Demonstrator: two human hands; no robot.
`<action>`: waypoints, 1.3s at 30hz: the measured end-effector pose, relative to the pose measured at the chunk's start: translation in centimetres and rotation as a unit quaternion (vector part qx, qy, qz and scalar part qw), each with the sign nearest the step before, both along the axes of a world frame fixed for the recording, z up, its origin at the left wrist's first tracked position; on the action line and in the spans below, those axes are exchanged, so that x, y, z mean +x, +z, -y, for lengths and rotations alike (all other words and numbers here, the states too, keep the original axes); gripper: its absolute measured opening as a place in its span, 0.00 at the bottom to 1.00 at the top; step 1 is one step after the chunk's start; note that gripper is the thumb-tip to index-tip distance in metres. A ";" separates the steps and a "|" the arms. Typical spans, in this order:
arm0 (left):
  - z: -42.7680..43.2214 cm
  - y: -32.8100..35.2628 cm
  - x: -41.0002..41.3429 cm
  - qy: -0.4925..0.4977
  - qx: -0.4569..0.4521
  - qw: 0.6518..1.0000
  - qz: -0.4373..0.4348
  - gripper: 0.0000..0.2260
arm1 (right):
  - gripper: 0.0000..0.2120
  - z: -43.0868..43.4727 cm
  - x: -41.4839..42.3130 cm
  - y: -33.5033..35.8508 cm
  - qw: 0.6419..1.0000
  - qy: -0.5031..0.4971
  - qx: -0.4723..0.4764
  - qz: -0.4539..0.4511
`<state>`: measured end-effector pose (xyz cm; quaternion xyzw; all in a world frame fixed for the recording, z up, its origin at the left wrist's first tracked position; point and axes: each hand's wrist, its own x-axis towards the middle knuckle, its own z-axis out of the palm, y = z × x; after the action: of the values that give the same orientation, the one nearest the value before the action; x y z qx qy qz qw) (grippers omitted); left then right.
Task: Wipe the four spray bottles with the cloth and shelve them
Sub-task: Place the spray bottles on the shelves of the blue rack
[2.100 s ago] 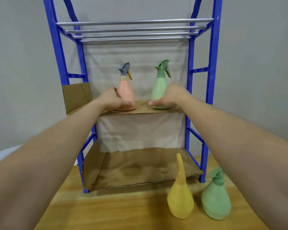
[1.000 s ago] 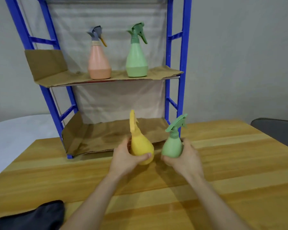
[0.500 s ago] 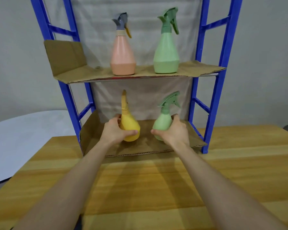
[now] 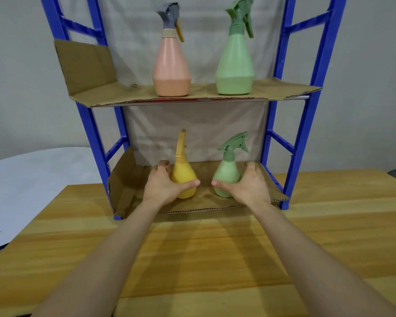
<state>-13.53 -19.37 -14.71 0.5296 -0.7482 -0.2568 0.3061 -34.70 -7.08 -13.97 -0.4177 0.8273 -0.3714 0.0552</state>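
On the lower cardboard shelf [image 4: 128, 193] of the blue rack, my left hand [image 4: 161, 187] grips the small yellow spray bottle [image 4: 183, 177] from its left side. My right hand [image 4: 247, 187] grips the small green spray bottle [image 4: 226, 175] from its right side. Both bottles stand upright on the cardboard. On the upper cardboard shelf [image 4: 114, 94] stand a tall pink spray bottle [image 4: 171, 72] with a grey head and a tall green spray bottle [image 4: 235, 65]. No cloth is in view.
The blue rack [image 4: 306, 124] stands at the back of a wooden table [image 4: 204, 259], with a grey wall behind it. A white round surface [image 4: 39, 177] lies at the left, and a dark object shows at the far right edge.
Both hands carried the yellow and small green bottles from the table onto the lower shelf and set them down further in. The view came closer to the rack.
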 end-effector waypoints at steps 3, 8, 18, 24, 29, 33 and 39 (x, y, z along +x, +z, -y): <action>-1.2 0.1 -2.0 0.074 -0.050 0.996 0.027 0.62 | 0.57 0.2 0.6 0.2 1.000 0.008 -0.009 0.014; -1.0 -0.4 -3.5 0.112 -0.078 0.988 0.069 0.52 | 0.46 0.3 0.9 -0.9 1.000 0.024 0.011 -0.005; -2.1 3.4 0.3 -0.011 0.044 0.985 0.167 0.60 | 0.40 -2.1 -0.1 4.3 0.962 0.085 0.252 -0.056; -7.0 14.4 5.9 -0.179 0.121 0.928 0.302 0.34 | 0.27 -4.6 0.2 18.4 0.952 0.141 0.252 -0.097; -10.5 25.2 7.3 -0.276 0.032 0.951 0.135 0.26 | 0.28 -4.7 0.9 27.3 0.988 0.039 -0.068 -0.132; -7.2 27.9 4.5 -0.033 -0.189 0.981 -0.010 0.26 | 0.42 -2.5 0.3 28.3 0.988 0.032 -0.114 -0.097; -1.1 27.8 -0.7 0.062 -0.128 0.990 0.020 0.61 | 0.50 1.7 -1.2 26.8 0.995 0.081 -0.007 -0.053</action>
<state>-14.24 -18.26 13.07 0.5365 -0.7467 -0.1292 0.3714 -35.88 -8.77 12.82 -0.5033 0.7898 -0.3484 0.0383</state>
